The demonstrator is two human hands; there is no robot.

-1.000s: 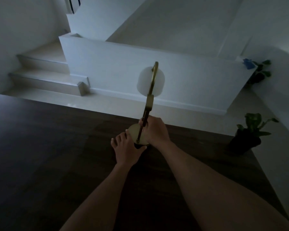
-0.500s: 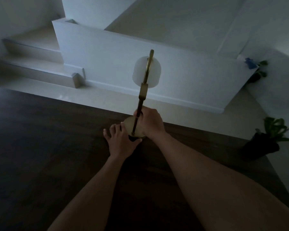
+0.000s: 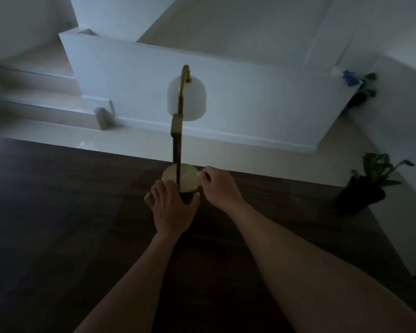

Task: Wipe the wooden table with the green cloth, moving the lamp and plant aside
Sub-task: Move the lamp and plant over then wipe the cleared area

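Note:
A brass lamp (image 3: pixel 178 131) with a white dome shade stands upright near the far edge of the dark wooden table (image 3: pixel 58 224). Its round base rests on the table. My left hand (image 3: pixel 171 207) lies at the near side of the base, fingers spread and touching its rim. My right hand (image 3: pixel 217 186) is just right of the base, off the stem, fingers curled loosely with nothing in them. A potted plant (image 3: pixel 368 186) in a dark pot stands at the table's far right corner. No green cloth is in view.
Beyond the table is a pale floor, a low white wall (image 3: pixel 226 92) and steps (image 3: pixel 34 92) at the left. A second plant (image 3: pixel 360 94) and a blue object (image 3: pixel 350 78) sit at the wall's right end.
My right hand has let go of the lamp stem and moved to the right of the base. The lamp now stands on its own, and my left hand stays at the base.

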